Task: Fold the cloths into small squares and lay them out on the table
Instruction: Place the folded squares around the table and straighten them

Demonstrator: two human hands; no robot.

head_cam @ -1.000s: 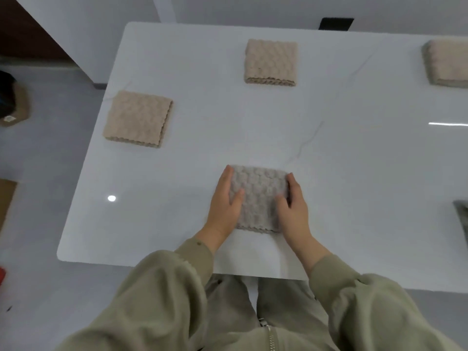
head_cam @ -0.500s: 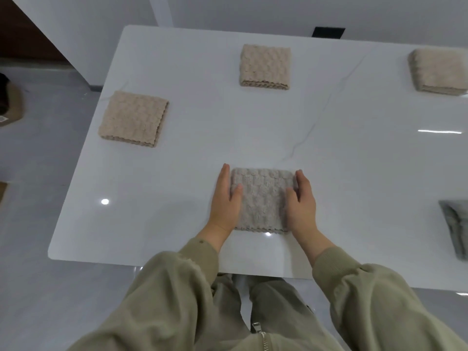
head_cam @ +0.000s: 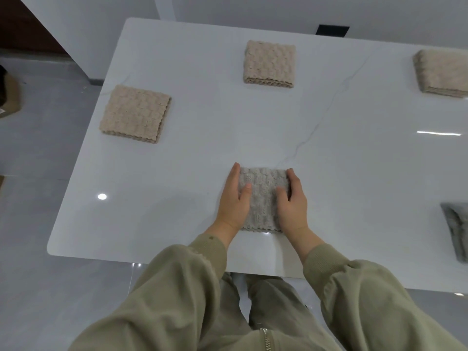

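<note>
A grey cloth (head_cam: pixel 263 196) folded into a small square lies on the white table (head_cam: pixel 202 153) near its front edge. My left hand (head_cam: pixel 234 201) lies along the cloth's left side, thumb on top. My right hand (head_cam: pixel 292 202) lies along its right side, thumb on top as well. Both hands have nearly straight fingers that press against the cloth's edges. Three beige folded cloths lie further off: one at the left (head_cam: pixel 135 114), one at the back middle (head_cam: pixel 269 63), one at the back right (head_cam: pixel 442 73).
Another grey cloth (head_cam: pixel 457 231) lies at the right edge of the view, cut off by the frame. The table's near edge runs just in front of my wrists. Grey floor lies to the left, with a brown object (head_cam: pixel 8 97) at the far left.
The hands have drawn slightly closer together on the grey cloth, squeezing its sides. The view has shifted a little, so the cloths sit differently in frame.
</note>
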